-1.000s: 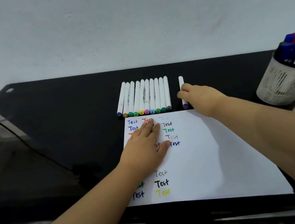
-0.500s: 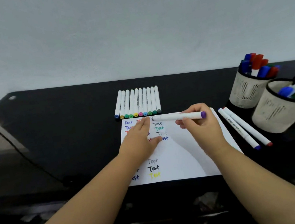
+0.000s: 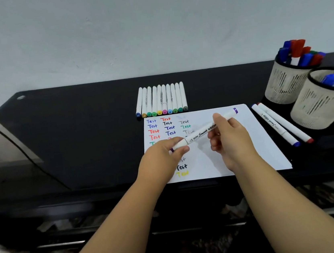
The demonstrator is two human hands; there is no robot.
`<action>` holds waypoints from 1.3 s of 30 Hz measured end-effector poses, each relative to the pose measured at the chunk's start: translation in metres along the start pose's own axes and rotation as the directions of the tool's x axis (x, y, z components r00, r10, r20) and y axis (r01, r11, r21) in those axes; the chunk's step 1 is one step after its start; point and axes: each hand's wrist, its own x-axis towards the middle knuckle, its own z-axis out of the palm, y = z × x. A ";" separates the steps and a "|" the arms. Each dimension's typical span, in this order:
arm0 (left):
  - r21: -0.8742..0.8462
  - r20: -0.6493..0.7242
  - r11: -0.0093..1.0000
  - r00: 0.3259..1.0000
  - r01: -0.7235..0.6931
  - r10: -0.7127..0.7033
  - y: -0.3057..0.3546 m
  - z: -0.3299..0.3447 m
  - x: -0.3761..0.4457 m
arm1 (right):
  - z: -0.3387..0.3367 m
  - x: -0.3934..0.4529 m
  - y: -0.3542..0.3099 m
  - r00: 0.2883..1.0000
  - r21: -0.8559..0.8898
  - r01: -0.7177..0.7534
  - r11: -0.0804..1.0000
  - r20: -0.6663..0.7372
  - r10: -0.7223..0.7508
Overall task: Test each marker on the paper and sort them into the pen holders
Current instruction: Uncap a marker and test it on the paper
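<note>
Head view: purple-capped marker [image 3: 204,132] held above the test paper [image 3: 247,137], right hand [image 3: 226,138] gripping its barrel, left hand [image 3: 165,154] pinching the near cap. Risk: a sharp pull on the cap could stain fingers or smear written samples.

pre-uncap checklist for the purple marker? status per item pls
1. Right hand grips the purple marker mid-barrel: ok.
2. Left hand pinches the near cap end: ok.
3. Cap off: not ok, still on.
4. Bare space on the paper for a new mark: ok, right side is unmarked.
5. Pen holders within view and upright: ok.
6. Ink works: cannot tell, not tested.
</note>
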 end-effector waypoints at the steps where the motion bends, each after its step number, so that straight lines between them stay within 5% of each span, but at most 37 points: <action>1: -0.023 0.009 1.000 1.000 0.016 -0.015 -0.001 0.000 -0.001 | 0.000 0.000 0.001 0.999 -0.020 -0.001 1.000 0.036 0.002; 8: -0.191 0.065 0.981 0.998 0.027 -0.014 -0.001 0.002 -0.004 | 0.010 -0.001 0.007 0.978 -0.153 0.021 0.988 0.208 0.011; 21: -0.243 0.071 0.970 0.997 0.025 -0.008 -0.008 -0.013 0.002 | 0.022 0.001 0.011 0.960 -0.050 -0.039 0.998 0.276 0.052; 39: -0.385 0.083 0.921 0.996 0.059 -0.030 -0.002 -0.018 -0.007 | 0.030 -0.008 0.006 0.981 -0.046 0.021 0.999 0.196 -0.012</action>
